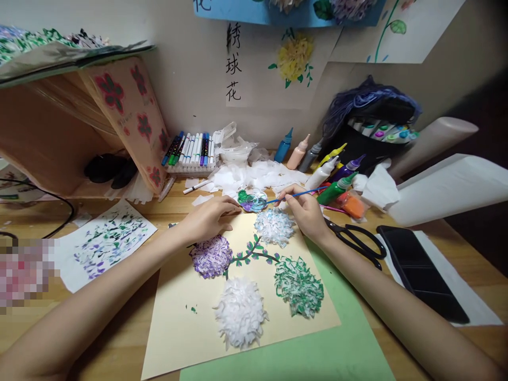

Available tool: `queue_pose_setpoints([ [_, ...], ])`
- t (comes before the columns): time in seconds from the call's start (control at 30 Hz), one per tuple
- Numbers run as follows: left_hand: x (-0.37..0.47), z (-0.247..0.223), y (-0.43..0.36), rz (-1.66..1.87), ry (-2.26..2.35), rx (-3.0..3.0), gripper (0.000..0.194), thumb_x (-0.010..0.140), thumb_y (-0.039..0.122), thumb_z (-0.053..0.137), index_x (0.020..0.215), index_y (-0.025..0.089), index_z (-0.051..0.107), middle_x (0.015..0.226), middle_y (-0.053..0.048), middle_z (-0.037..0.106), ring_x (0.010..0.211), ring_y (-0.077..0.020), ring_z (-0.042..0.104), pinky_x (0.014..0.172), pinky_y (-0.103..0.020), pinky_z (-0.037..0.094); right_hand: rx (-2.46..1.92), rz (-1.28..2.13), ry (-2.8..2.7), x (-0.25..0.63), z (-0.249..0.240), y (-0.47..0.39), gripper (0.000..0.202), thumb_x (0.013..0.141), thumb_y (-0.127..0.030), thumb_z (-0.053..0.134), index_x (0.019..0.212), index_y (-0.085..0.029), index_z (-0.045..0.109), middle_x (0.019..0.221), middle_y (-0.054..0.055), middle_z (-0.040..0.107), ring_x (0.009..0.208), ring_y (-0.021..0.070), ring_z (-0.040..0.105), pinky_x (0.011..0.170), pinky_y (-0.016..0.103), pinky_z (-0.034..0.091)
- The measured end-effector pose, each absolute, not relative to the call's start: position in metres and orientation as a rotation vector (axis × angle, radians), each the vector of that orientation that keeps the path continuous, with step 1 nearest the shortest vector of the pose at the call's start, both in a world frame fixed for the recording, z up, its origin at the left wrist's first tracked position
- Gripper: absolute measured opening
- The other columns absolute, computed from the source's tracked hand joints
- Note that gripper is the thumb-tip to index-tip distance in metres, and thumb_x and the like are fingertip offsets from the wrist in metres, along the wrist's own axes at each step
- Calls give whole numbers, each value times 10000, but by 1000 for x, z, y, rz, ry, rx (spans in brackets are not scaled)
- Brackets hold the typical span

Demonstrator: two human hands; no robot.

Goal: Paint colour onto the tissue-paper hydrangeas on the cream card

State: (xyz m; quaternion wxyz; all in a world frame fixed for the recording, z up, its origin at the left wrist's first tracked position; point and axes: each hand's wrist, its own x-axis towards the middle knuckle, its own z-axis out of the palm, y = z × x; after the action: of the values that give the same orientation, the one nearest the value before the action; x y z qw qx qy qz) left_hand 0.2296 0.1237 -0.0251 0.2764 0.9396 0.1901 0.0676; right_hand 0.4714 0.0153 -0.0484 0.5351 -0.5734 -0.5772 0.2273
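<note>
Risk: the cream sheet [174, 317] could catch drips, the paint palette [246, 201] sitting at its 12 o'clock edge. The purple paper flower [212, 256] could get crushed if my left fingers [229, 205] drop; they curve at the palette's 9 o'clock, contact cannot tell. Right fingers [289, 193] pinch the blue brush [304, 192]; a slack pinch could smear. Count: 1 sheet, 4 paper flowers, 7 squeeze bottles [335, 191] towards 1 o'clock, 1 palette, 1 brush.

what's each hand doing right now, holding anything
Left hand: fingertips by the paint dish; whether it grips anything cannot be told.
Right hand: closed, holding the thin blue brush.
</note>
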Motion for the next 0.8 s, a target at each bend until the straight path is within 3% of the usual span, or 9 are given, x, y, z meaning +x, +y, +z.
queue_pose_setpoints([
  [0.2, 230, -26, 124, 159, 516, 2523, 421, 799, 155, 669, 1215, 211, 629, 1292, -92, 597, 1156, -249, 561, 984, -399, 450, -1418, 560, -1423, 472, -49, 15, 136, 912, -273, 479, 852, -206, 580, 755, 9, 671, 733, 176, 621, 673, 315, 442],
  [0.4, 229, -28, 123, 155, 512, 2540, 420, 802, 140, 662, 1216, 202, 625, 1298, -87, 592, 1160, -244, 556, 983, -396, 448, -1379, 432, -1442, 472, -48, 13, 143, 915, -247, 467, 825, -211, 573, 755, 3, 643, 783, 180, 616, 758, 337, 445],
  [0.53, 229, -26, 124, 156, 500, 2549, 408, 806, 130, 657, 1208, 188, 626, 1286, -99, 594, 1155, -242, 559, 982, -397, 448, -1408, 470, -1453, 471, -48, 14, 137, 914, -251, 470, 837, -210, 575, 750, 1, 641, 740, 173, 606, 688, 317, 431],
  [0.8, 231, -23, 123, 160, 486, 2564, 391, 805, 138, 657, 1194, 178, 633, 1276, -114, 598, 1129, -254, 577, 957, -406, 465, -1253, 369, -1209, 476, -35, -22, 142, 907, -288, 498, 825, -223, 593, 749, 8, 624, 729, 181, 623, 719, 339, 470],
])
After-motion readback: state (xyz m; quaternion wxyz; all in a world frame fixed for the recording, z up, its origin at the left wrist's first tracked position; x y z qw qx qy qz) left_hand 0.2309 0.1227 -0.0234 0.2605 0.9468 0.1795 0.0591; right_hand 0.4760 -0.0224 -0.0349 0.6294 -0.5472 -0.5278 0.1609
